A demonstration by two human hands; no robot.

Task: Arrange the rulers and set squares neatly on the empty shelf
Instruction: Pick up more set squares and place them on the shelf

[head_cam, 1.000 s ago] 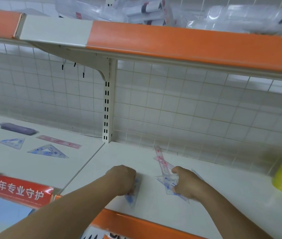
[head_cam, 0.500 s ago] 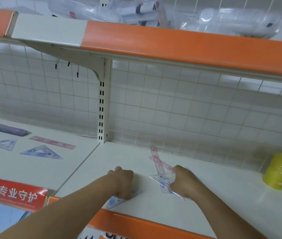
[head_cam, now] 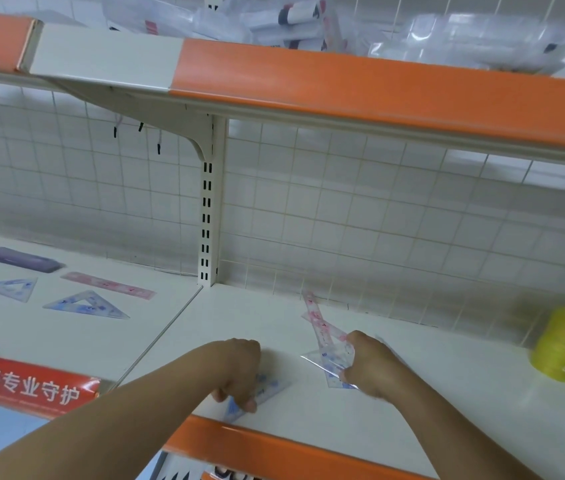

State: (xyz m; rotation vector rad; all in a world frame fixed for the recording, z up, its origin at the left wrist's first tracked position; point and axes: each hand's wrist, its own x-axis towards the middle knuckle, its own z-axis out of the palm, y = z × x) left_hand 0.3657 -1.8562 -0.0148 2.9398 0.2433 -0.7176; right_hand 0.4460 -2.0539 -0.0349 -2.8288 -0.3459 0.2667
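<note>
Left hand [head_cam: 239, 372] pinches blue set square [head_cam: 269, 386] flat at shelf [head_cam: 447, 375] near edge | right hand [head_cam: 371, 368] grips fanned ruler bundle [head_cam: 326, 341], centre | risk: square may slide over edge; loose bundle may splay.

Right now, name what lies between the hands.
Head view: bare white shelf. The blue set square under the left hand and the clear set square in the right hand edge in, apart.
</note>
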